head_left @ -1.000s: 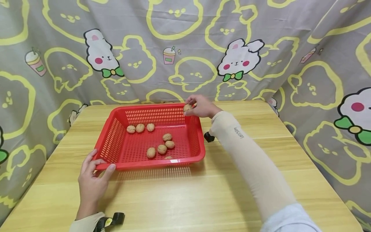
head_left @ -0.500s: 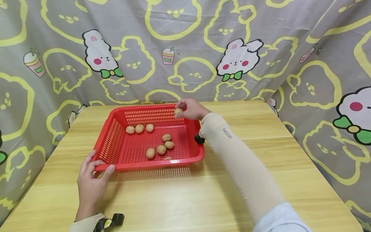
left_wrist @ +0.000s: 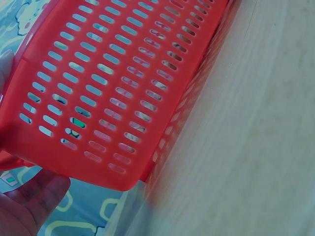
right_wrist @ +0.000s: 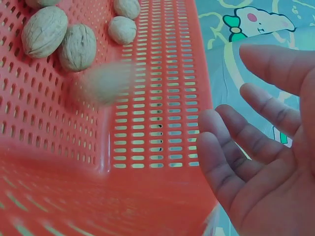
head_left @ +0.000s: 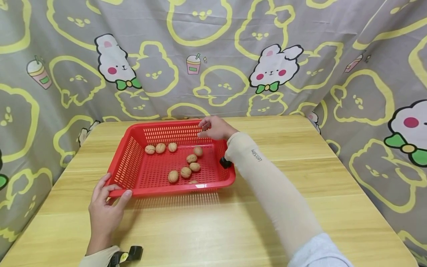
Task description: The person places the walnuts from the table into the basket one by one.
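Observation:
A red plastic basket (head_left: 176, 190) with slotted walls stands on the table, with several walnuts (head_left: 173, 176) on its floor. My left hand (head_left: 105, 215) grips its near left corner, the thumb over the rim; the left wrist view shows the slotted outer wall (left_wrist: 113, 64) close by. Over the far right corner of the basket, my right hand (head_left: 218, 128) has its fingers spread, holding nothing. Below it a loose walnut (head_left: 198, 151) is inside the basket; in the right wrist view this walnut (right_wrist: 106, 86) is blurred and apart from the fingers (right_wrist: 216, 167).
The wooden table (head_left: 213, 226) extends in front of and to the right of the basket. A grey curtain (head_left: 220, 44) with yellow outlines and rabbit prints hangs behind the table and along its sides.
My right hand has moved left from the far right rim to over the basket and let go of the walnut, which has dropped inside. My left hand has stayed on the corner.

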A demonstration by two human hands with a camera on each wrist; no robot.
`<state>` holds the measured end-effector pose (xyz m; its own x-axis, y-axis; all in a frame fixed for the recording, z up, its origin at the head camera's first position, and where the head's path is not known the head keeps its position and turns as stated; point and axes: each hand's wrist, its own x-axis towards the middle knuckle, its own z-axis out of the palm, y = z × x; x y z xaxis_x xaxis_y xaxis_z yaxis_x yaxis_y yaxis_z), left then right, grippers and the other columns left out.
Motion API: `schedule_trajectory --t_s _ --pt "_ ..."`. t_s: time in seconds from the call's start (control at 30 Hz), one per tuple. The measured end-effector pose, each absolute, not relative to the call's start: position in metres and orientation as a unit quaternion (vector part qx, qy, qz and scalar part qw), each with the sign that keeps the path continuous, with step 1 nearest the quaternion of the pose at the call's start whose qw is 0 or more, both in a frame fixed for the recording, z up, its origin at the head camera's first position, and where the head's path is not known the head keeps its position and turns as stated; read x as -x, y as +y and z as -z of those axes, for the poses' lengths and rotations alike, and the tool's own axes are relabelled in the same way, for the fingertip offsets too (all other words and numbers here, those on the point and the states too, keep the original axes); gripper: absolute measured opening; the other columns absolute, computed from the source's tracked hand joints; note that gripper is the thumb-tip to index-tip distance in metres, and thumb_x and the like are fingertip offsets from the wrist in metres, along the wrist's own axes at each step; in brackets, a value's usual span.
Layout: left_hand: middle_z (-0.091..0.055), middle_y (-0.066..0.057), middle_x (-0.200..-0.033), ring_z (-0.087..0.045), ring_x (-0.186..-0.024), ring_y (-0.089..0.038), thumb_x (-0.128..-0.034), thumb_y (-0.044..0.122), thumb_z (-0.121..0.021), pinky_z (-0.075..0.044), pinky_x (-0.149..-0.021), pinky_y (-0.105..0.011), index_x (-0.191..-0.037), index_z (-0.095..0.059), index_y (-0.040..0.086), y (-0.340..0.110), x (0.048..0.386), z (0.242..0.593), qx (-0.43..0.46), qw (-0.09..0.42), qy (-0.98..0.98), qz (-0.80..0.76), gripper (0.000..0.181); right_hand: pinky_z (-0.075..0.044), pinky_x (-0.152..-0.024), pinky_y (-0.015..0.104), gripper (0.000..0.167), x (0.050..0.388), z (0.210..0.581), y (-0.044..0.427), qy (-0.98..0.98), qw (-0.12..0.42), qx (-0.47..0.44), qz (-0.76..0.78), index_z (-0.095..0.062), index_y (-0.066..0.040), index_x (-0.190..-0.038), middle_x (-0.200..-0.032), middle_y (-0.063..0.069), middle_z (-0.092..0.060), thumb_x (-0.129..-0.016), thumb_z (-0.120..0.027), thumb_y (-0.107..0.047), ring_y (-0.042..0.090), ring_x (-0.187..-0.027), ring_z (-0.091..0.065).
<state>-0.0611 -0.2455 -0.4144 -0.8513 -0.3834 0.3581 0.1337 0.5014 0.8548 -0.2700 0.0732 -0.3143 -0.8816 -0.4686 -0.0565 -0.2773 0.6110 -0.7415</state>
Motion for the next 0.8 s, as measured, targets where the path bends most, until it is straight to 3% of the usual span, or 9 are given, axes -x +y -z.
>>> schedule_trajectory --t_s 0.37,0.6,0.7,0.8 --pt "-0.042 0.002 -0.145 -0.041 -0.128 -0.028 -0.0788 0.007 -0.079 -0.041 -0.089 -0.009 -0.093 -0.059 -0.004 -0.244 0.059 0.413 -0.078 0.263 -0.829 0.487 0.027 -0.049 -0.088 0.037 0.035 0.267 0.313 0.075 0.886 0.120 0.218 0.391 -0.060 -0.001 -0.119 -0.107 0.009 -0.061 -0.091 -0.069 -0.021 0.023 -0.100 -0.056" --pt "-0.042 0.002 -0.145 -0.042 -0.128 -0.026 -0.0796 0.011 -0.080 -0.040 -0.092 -0.008 -0.108 -0.062 -0.001 -0.243 0.058 0.408 -0.089 0.248 -0.836 0.482 0.036 -0.050 -0.083 0.035 0.032 0.265 0.306 0.078 0.880 0.103 0.207 0.414 -0.060 -0.004 -0.116 -0.103 0.009 -0.060 -0.091 -0.068 -0.022 0.023 -0.096 -0.055" --pt "-0.042 0.001 -0.146 -0.040 -0.130 -0.027 -0.0804 0.015 -0.079 -0.037 -0.103 -0.018 -0.114 -0.061 0.000 -0.241 0.057 0.403 -0.089 0.246 -0.842 0.472 0.041 -0.050 -0.077 0.034 0.028 0.263 0.302 0.081 0.877 0.087 0.205 0.425 -0.060 -0.005 -0.112 -0.099 0.009 -0.060 -0.091 -0.069 -0.021 0.024 -0.091 -0.056" --pt "-0.043 -0.006 -0.145 -0.038 -0.132 -0.033 -0.0808 0.019 -0.078 -0.035 -0.109 -0.040 -0.113 -0.061 -0.001 -0.239 0.057 0.399 -0.083 0.262 -0.848 0.453 0.042 -0.050 -0.072 0.033 0.023 0.260 0.300 0.086 0.872 0.067 0.201 0.441 -0.061 -0.007 -0.108 -0.095 0.009 -0.060 -0.090 -0.069 -0.019 0.023 -0.087 -0.056"
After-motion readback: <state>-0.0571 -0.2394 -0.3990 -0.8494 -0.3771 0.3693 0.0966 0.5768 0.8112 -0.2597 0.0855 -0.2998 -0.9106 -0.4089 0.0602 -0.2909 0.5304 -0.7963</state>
